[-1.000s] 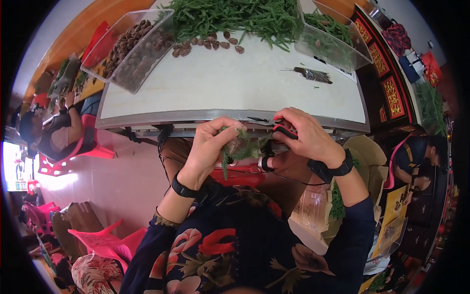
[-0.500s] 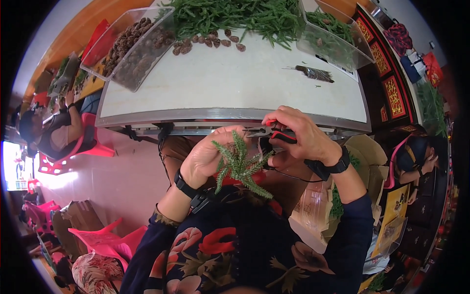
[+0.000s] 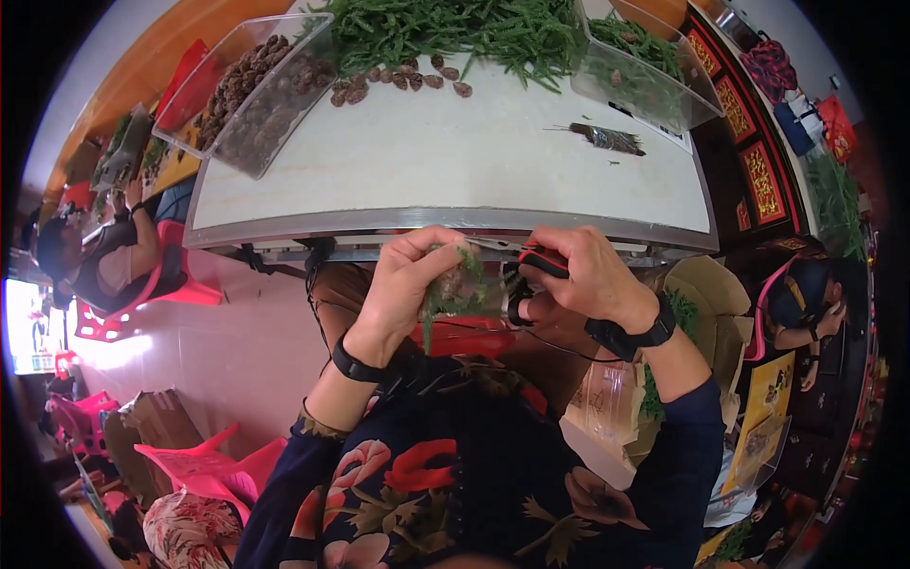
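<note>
Just off the table's near edge, my left hand (image 3: 406,280) is closed around a green artificial pine sprig (image 3: 438,308). Its fronds hang below my fingers, and a brownish part among them is too small to make out. My right hand (image 3: 595,277) grips pliers (image 3: 543,263) with red and black handles. The jaws point left toward my left fingertips, close to the top of the sprig. Whether they pinch a wire or stem there I cannot tell.
On the white table (image 3: 379,171) stand a clear bin of pine cones (image 3: 251,95) and a clear bin of green sprigs (image 3: 654,81). Loose sprigs (image 3: 455,33), several cones (image 3: 414,81) and a dark wrapped bundle (image 3: 607,139) lie there. An open cardboard box (image 3: 706,294) sits at my right.
My left hand has turned the sprig, so its spread fronds now hang down beside my fingers. My right hand has dropped slightly and tilted, still holding the pliers.
</note>
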Motion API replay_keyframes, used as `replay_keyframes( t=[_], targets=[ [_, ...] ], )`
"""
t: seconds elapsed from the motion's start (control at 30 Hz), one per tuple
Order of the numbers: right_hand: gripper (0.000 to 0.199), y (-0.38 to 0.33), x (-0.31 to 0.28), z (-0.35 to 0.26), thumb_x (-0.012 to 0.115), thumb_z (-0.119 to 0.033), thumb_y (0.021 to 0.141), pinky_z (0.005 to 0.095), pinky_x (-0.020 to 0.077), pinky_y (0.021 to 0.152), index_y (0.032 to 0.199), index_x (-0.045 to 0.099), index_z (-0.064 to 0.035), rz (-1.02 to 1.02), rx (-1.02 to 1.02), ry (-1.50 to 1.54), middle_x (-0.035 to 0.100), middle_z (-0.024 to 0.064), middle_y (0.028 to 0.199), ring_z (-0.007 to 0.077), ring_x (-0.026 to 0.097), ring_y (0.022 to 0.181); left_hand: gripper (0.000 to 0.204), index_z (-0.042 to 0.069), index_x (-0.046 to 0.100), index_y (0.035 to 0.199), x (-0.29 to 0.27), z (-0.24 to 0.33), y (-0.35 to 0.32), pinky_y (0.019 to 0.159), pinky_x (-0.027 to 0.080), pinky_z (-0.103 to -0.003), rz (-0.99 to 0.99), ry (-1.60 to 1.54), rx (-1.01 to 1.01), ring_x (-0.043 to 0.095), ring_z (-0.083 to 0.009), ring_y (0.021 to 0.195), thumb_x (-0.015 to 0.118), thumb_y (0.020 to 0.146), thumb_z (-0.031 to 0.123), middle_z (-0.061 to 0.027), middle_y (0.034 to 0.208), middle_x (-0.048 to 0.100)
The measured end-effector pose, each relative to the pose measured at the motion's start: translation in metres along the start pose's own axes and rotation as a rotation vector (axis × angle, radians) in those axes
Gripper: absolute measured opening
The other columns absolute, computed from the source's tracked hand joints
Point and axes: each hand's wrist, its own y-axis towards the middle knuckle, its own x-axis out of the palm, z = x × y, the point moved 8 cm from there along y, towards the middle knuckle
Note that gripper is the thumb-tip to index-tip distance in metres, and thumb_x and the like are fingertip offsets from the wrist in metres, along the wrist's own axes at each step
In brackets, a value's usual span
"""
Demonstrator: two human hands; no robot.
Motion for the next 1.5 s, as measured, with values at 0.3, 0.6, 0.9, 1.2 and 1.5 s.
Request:
replay_keyframes(
  t=[0.3,0.6,0.9,1.2,1.5],
  targets=[
    [0.024,-0.004,-0.002,-0.001,0.071,-0.013,0.077,0.0367,0.0462,0.062,0.095,0.059,-0.0019,0.064,-0.022,-0.053,0.061,0.0153,0.077,0.0345,0.059,0.068,0.007,0.000,0.069,0.088,0.000,0.030,-0.008,0.062,0.041,-0.018,0.166,0.583,0.426,0.054,-0.0041,0.067,0.067,0.087,0.007,0.0010,0.080,0.062],
    [0.039,0.003,-0.012,-0.006,0.073,-0.013,0.073,0.0374,0.0421,0.078,0.107,0.057,-0.0074,0.030,-0.226,-0.062,0.056,0.0090,0.094,0.0292,0.054,0.085,0.010,0.000,0.066,0.096,-0.002,0.005,-0.002,0.068,0.051,-0.022,-0.117,-0.073,-0.001,0.062,-0.0085,0.073,0.060,0.090,0.004,-0.0042,0.088,0.068],
    [0.037,0.013,-0.013,-0.021,0.074,-0.019,0.074,0.0369,0.0426,0.082,0.106,0.057,-0.0100,-0.023,-0.285,-0.107,0.058,0.0063,0.094,0.0277,0.057,0.091,0.012,0.002,0.066,0.100,0.004,-0.022,-0.007,0.070,0.052,-0.026,-0.235,-0.448,-0.212,0.064,-0.0127,0.077,0.060,0.090,0.005,-0.0069,0.092,0.068],
    [0.033,0.019,-0.012,-0.024,0.074,-0.017,0.069,0.0404,0.0478,0.067,0.098,0.059,-0.0085,-0.045,-0.294,-0.108,0.062,0.0098,0.083,0.0347,0.060,0.076,0.010,0.003,0.058,0.082,0.015,-0.023,-0.015,0.065,0.045,-0.029,-0.280,-0.478,-0.275,0.052,-0.0132,0.069,0.061,0.089,0.010,-0.0039,0.079,0.059],
    [0.029,0.003,0.004,-0.001,0.072,-0.017,0.078,0.0379,0.0487,0.065,0.100,0.058,-0.0041,-0.035,0.032,-0.007,0.062,0.0142,0.079,0.0341,0.061,0.072,0.013,0.000,0.066,0.100,-0.016,0.007,-0.008,0.065,0.050,-0.021,0.068,0.247,0.176,0.062,-0.0085,0.073,0.058,0.092,0.003,-0.0068,0.093,0.069]
  ],
)
